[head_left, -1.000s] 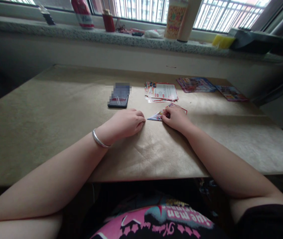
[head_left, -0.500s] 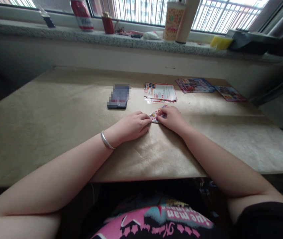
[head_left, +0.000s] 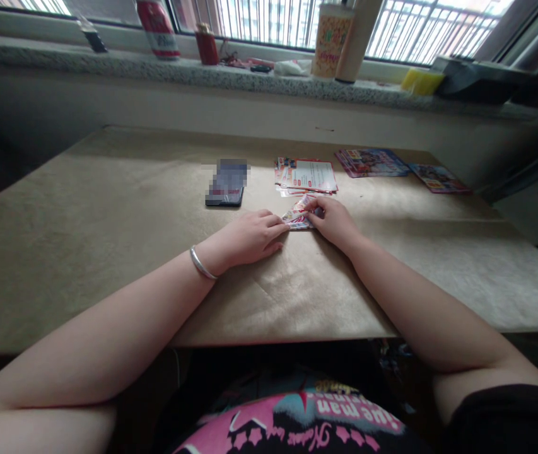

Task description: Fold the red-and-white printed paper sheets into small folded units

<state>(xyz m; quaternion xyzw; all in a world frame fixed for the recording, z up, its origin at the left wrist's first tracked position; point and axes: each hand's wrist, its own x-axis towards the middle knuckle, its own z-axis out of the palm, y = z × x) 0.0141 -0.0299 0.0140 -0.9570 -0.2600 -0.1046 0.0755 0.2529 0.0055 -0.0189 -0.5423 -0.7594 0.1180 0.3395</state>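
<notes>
A small folded piece of printed paper (head_left: 299, 218), white with red and coloured patterns, lies on the table between my hands. My left hand (head_left: 258, 236), a silver bangle at its wrist, rests palm down with fingers stretched out. Its fingertips touch the paper's left corner, and the thumb sits apart below. My right hand (head_left: 332, 219) pinches the paper's right part between thumb and fingers, covering that end. Just beyond is a stack of printed sheets (head_left: 313, 174), the top one white with a red border.
A dark phone (head_left: 227, 184), partly blurred out, lies left of the sheets. Colourful printed sheets (head_left: 377, 162) and another one (head_left: 439, 178) lie at the back right. On the windowsill (head_left: 122, 62) stand a red can (head_left: 157, 28), a red lighter (head_left: 207, 45) and a patterned cup (head_left: 330, 41).
My right hand has shifted slightly right and away from me along the paper. More of the paper's printed surface now shows between the hands. My left hand stays almost in place.
</notes>
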